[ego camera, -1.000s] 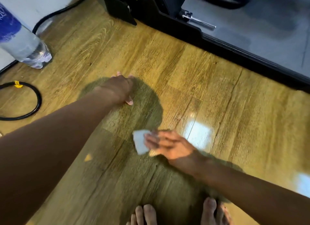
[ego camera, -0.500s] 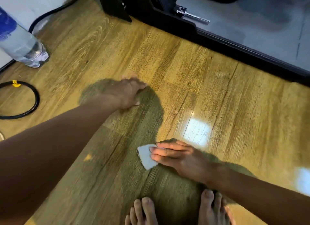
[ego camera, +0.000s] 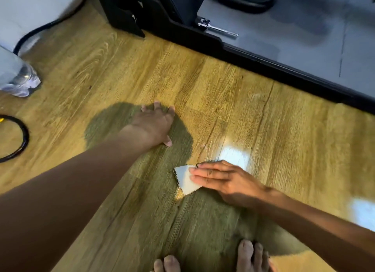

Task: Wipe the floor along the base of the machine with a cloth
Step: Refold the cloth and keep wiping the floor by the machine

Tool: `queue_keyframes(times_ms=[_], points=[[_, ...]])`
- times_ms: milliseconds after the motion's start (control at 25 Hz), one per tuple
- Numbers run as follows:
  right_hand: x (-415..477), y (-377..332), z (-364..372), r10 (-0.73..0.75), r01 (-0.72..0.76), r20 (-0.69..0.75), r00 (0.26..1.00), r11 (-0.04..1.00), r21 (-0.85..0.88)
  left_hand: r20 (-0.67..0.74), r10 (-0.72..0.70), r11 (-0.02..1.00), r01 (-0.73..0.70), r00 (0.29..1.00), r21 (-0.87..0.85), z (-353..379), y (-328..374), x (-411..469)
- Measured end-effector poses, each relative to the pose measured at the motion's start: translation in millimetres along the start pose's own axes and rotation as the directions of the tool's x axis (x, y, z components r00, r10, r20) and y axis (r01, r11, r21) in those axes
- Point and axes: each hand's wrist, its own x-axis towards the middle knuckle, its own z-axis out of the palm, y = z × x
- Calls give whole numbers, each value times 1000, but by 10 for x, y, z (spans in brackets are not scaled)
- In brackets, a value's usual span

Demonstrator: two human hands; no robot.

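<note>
Right hand: you are pressing your right hand [ego camera: 227, 180] flat on the cloth [ego camera: 185, 179], fingers straight and together. The grip is released, with nothing pinched.
Left hand: you are bracing your left hand [ego camera: 154, 127] on the floor [ego camera: 223, 101], fingers spread. The grip is released and holding nothing.
Cloth: the small white cloth is lying on the wood-look floor under your right fingertips, with one corner poking out past them. It is well apart from the machine base [ego camera: 263, 62].
Step in hand: you are probably wiping mid-floor, not yet along the base itself.
Doing it well: you are best carrying the cloth up to the black edge and running it parallel to it, weighting it with the whole palm so it is not slipping free. A cloth this small is likely needing overlapping passes.
Watching for: a metal pin [ego camera: 217, 29] is lying by the base's corner and could be snagging the cloth. A water bottle [ego camera: 18, 79] and a black cable loop [ego camera: 22, 137] are sitting to your left, near the bracing arm.
Writing: nothing is reading clearly. No brand or lettering is showing, and only the bottle's lower part is in view.
</note>
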Motion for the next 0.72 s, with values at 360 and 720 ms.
queue_keyframes(times_ms=[360, 720], points=[[612, 771, -159, 632, -647, -183, 753, 762, -30, 37, -2, 994, -2, 999, 109, -127, 158, 28], [684, 1418, -475, 646, -657, -215, 732, 753, 23, 57, 20, 998, -24, 998, 62, -249, 266, 97]])
